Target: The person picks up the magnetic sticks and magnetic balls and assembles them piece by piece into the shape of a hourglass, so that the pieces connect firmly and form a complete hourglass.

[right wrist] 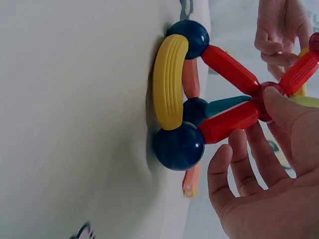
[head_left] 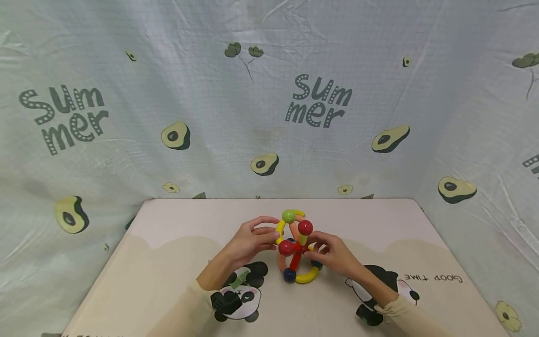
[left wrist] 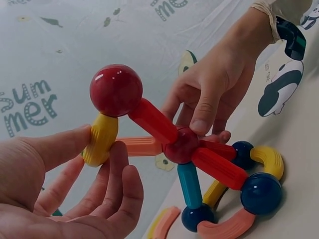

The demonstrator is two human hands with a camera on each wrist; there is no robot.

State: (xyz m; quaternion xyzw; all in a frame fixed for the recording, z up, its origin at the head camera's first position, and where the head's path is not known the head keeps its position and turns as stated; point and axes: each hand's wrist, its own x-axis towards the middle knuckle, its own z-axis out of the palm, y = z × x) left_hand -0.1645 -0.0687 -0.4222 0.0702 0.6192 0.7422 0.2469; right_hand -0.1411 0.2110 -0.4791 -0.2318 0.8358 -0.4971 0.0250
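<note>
A magnetic ball-and-stick structure stands on the table between both hands. My right hand (head_left: 332,252) pinches its central red ball (left wrist: 180,145), thumb on top. My left hand (head_left: 248,241) pinches a yellow curved stick (left wrist: 101,140) that meets an outer red ball (left wrist: 116,89). Red sticks (right wrist: 232,122), a teal stick (left wrist: 190,185) and a peach stick (left wrist: 142,146) run out from the centre. Below, navy balls (right wrist: 178,149) and curved sticks (right wrist: 169,82) form a base ring. A green ball (head_left: 288,216) and another red ball (head_left: 305,227) show higher up.
Behind the structure lie a peach curved stick (left wrist: 167,223) and a yellow one beside it. Panda prints mark the pale tabletop (head_left: 139,276). A patterned curtain (head_left: 219,103) hangs behind the table.
</note>
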